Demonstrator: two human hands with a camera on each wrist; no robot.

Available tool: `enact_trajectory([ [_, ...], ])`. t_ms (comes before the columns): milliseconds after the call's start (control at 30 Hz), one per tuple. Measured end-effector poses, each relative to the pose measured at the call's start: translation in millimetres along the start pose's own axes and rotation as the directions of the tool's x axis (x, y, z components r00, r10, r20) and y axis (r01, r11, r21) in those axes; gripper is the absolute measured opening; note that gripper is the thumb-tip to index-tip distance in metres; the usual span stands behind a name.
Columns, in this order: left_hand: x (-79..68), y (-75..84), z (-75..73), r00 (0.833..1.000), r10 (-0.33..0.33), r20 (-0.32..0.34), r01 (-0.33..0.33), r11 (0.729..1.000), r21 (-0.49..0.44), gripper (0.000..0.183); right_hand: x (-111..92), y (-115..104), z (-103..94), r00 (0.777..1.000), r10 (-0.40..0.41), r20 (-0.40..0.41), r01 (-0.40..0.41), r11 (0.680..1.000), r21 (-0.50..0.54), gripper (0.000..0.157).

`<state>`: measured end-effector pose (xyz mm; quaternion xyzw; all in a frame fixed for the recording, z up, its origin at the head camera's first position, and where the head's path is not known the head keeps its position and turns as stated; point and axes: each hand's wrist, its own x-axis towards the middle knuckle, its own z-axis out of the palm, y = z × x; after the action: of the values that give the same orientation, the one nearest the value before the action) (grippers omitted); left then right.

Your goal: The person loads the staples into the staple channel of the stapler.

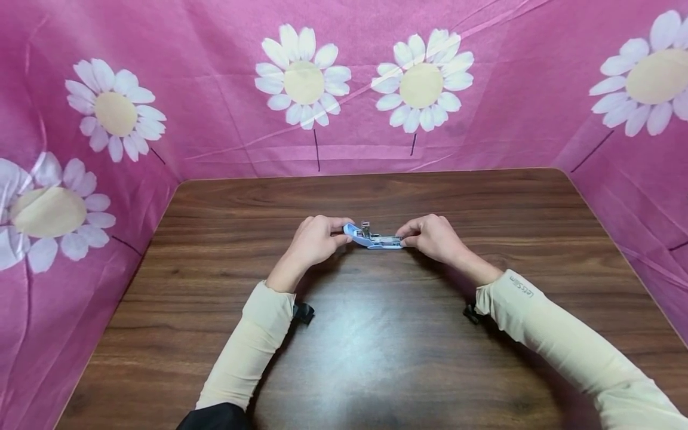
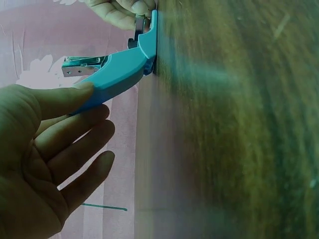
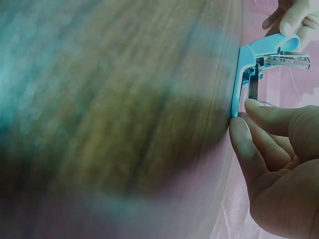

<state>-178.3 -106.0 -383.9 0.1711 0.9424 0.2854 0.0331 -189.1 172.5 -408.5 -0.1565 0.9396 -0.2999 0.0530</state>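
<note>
We saw a blue stapler (image 1: 371, 242), opened out, toward 12 o'clock from the middle of a brown wood-grain table (image 1: 376, 322), its base against the wood and its 9 o'clock end tilted up. A person's left hand (image 1: 317, 242) pinched that raised end, its spare fingers loosely extended; at 3 o'clock, the right hand (image 1: 432, 239) gripped the opposite end between thumb and fingers. A metal piece (image 1: 366, 227) stuck up between them. From 9 round to 3 o'clock, we found pink cloth (image 1: 365, 152) with white daisies (image 1: 303, 82).

Tabletop (image 1: 357, 346) glare, dim wrist views, grain (image 2: 224, 124) seemingly defocused
</note>
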Motion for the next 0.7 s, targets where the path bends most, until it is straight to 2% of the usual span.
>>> enact_trajectory([
  [133, 2.0, 2.9, 1.7, 1.000, 0.001, -0.009, -0.001, 1.000, 0.002, 0.031, -0.4, 1.5, 0.4, 1.000, 0.006, 0.003, -0.006, 1.000, 0.004, 0.015],
  [233, 3.0, 6.4, 2.3, 1.000, -0.021, -0.012, 0.021, 0.999, -0.025, 0.037, -0.2, 1.8, 0.2, 1.000, 0.008, 0.003, -0.008, 1.000, 0.009, 0.014],
  [500, 9.7, 5.4, 9.4, 0.997, -0.083, -0.002, 0.080, 0.972, -0.223, 0.042, 0.6, 2.0, 0.0, 1.000, 0.014, 0.014, -0.014, 1.000, 0.010, 0.015],
  [700, 14.1, 7.6, 10.6, 0.995, -0.097, 0.018, 0.097, 0.947, -0.306, 0.041, 0.7, 1.6, -0.9, 1.000, 0.029, 0.010, -0.029, 0.999, 0.013, 0.015],
])
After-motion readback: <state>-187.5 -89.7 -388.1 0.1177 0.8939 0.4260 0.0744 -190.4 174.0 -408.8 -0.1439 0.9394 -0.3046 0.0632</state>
